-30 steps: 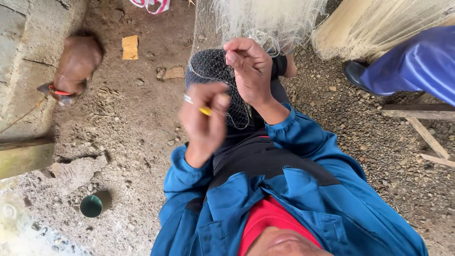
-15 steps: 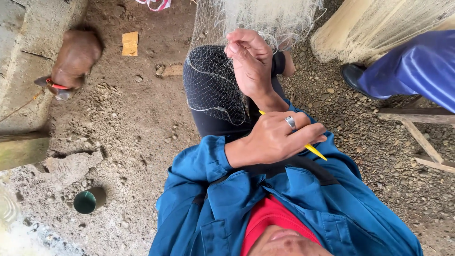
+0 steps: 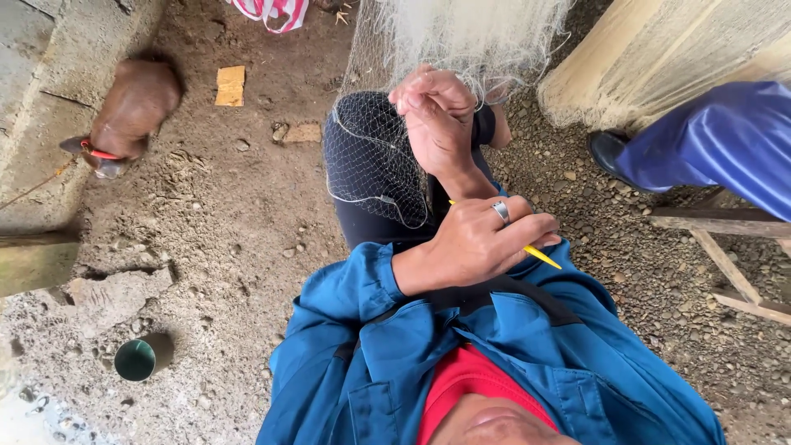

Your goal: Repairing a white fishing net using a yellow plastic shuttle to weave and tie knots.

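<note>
Curling shut around a slim yellow needle (image 3: 545, 256), the left hand (image 3: 482, 239) lies across the person's lap with its knuckles up. A silver ring (image 3: 501, 211) shows on one finger, and the needle's tip pokes out past the fingers toward the right of the view. Just above it the right hand (image 3: 437, 115) is raised with its wrist bent. Its fingers are bunched together and pinch a fold of the pale fishing net (image 3: 461, 33), though the exact strands in the pinch are too fine to make out. The net hangs down from the top of the view and drapes over the dark trouser knee (image 3: 362, 156), its mesh spread across the cloth beside the right wrist. Both arms come from a blue jacket (image 3: 371, 363), which is open over a red shirt (image 3: 461, 383). The ground is dirt and gravel. A green cup (image 3: 136, 359) stands well to the left, a small yellow card (image 3: 231, 85) lies farther up, and a brown animal (image 3: 136, 99) with a red collar sits by a concrete ledge (image 3: 33, 49). To the right another person's blue trouser leg (image 3: 717, 140) and black shoe (image 3: 608, 148) stand near a wooden frame (image 3: 725, 255).
</note>
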